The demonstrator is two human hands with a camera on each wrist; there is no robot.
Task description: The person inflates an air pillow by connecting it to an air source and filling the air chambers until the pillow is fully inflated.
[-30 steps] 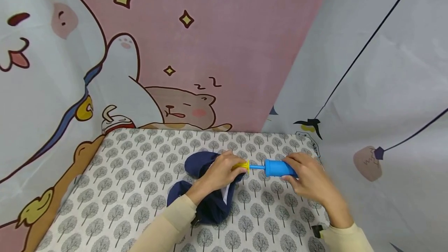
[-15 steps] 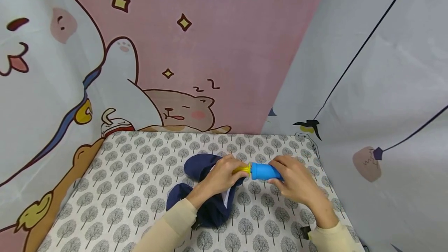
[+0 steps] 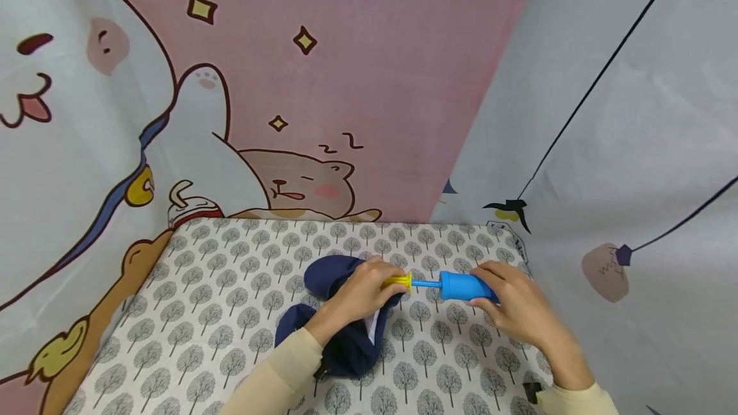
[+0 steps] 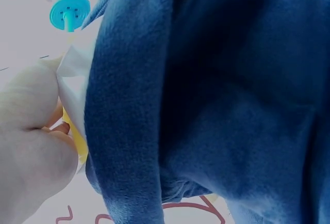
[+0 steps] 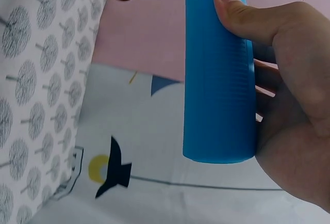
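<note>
A hand balloon pump lies level between my two hands, with its blue barrel (image 3: 464, 286), a thin blue rod (image 3: 426, 284) drawn out, and a yellow end (image 3: 398, 281). My left hand (image 3: 366, 290) holds the yellow end against the navy velvety pillow (image 3: 331, 275), which looks like a curved neck pillow. Around the barrel curl the fingers and thumb of my right hand (image 3: 519, 306). A white flap or panel (image 4: 77, 72) shows at the pillow's edge in the left wrist view. Where the yellow end meets the pillow is hidden by my left hand.
The table (image 3: 202, 312) is covered with a tree-print cloth. Behind it hangs a pink and white cartoon curtain (image 3: 403, 82), and a pale one stands close on the right. A small black object (image 3: 532, 392) shows by the right sleeve.
My right hand first pushes the barrel left until the rod disappears, then draws it back right so the rod shows again. The left hand and the pillow stay almost in place.
</note>
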